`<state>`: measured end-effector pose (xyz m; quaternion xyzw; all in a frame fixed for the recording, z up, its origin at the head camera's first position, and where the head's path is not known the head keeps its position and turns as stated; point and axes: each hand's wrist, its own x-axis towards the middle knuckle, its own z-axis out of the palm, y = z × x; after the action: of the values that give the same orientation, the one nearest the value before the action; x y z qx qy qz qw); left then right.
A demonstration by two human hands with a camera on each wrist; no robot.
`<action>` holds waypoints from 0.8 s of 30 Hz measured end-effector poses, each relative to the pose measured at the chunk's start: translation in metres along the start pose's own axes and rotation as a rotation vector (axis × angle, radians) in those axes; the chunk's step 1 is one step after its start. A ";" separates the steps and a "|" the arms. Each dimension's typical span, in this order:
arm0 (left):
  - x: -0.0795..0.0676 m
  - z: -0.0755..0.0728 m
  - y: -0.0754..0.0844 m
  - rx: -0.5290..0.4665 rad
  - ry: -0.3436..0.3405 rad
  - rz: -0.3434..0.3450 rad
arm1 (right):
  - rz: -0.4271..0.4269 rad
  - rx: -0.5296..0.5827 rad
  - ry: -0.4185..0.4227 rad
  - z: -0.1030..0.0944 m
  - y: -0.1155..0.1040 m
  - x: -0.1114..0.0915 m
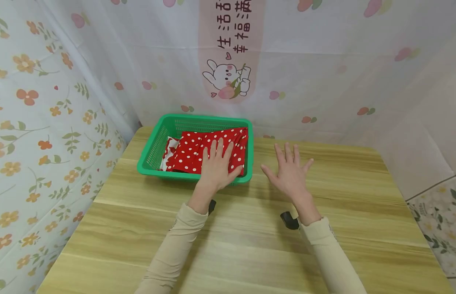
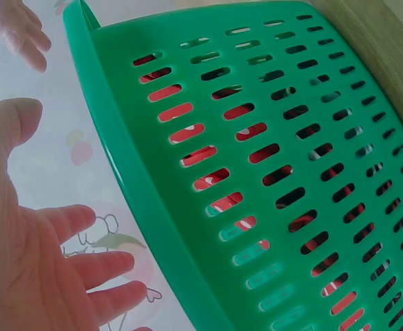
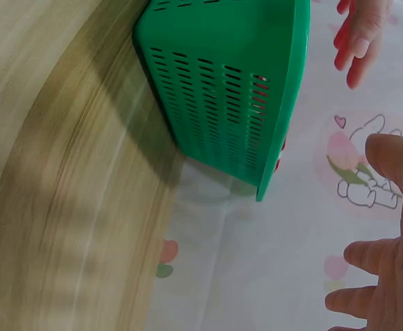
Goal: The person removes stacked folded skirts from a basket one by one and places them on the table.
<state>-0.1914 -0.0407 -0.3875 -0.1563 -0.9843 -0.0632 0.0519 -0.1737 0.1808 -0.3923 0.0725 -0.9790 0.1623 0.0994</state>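
Observation:
A green plastic basket (image 1: 148, 171) with slotted walls stands at the back left of the table. Inside it lies folded red cloth with white dots (image 1: 191, 153), and a white and red piece of cloth (image 1: 170, 149) shows at its left. My left hand (image 1: 216, 169), fingers spread straight, hovers over the basket's front rim and holds nothing. To the right of the basket, my right hand (image 1: 289, 173) is held above the table with fingers spread, also holding nothing. In the left wrist view, the left hand (image 2: 49, 255) is beside the green rim, apart from it.
The wooden table (image 1: 242, 245) runs back to a white curtain (image 1: 316, 73) printed with fruit and a rabbit. A flowered curtain (image 1: 47, 134) hangs along the left side. Black wrist mounts (image 1: 289, 220) stick out below both wrists.

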 end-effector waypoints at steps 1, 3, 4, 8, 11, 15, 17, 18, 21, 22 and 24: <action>0.000 0.000 0.000 0.001 0.001 0.000 | 0.000 -0.003 -0.003 0.000 0.000 0.000; 0.000 0.000 -0.001 0.003 0.006 -0.002 | -0.002 -0.012 -0.001 0.000 -0.001 0.001; 0.000 0.000 -0.001 0.004 0.009 -0.002 | -0.003 -0.013 -0.001 -0.001 -0.002 0.002; 0.001 0.000 -0.005 0.000 0.013 -0.005 | -0.013 -0.017 -0.003 0.000 -0.006 0.006; 0.002 -0.004 -0.012 -0.029 -0.005 -0.025 | -0.036 0.018 0.003 0.001 -0.010 0.011; 0.004 -0.012 -0.028 -0.086 -0.040 -0.079 | -0.084 0.123 0.027 0.004 -0.018 0.018; 0.005 -0.016 -0.037 -0.112 -0.058 -0.111 | -0.096 0.163 0.028 0.005 -0.022 0.021; 0.006 -0.018 -0.042 -0.130 -0.064 -0.125 | -0.100 0.181 0.024 0.007 -0.024 0.022; 0.008 -0.023 -0.057 -0.179 -0.082 -0.163 | -0.095 0.219 0.005 0.010 -0.031 0.026; 0.008 -0.024 -0.063 -0.186 -0.088 -0.174 | -0.094 0.239 -0.002 0.010 -0.033 0.027; 0.010 -0.026 -0.074 -0.208 -0.102 -0.197 | -0.093 0.274 -0.011 0.011 -0.039 0.030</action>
<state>-0.2216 -0.1108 -0.3688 -0.0663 -0.9844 -0.1614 -0.0211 -0.1976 0.1373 -0.3848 0.1313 -0.9439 0.2892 0.0908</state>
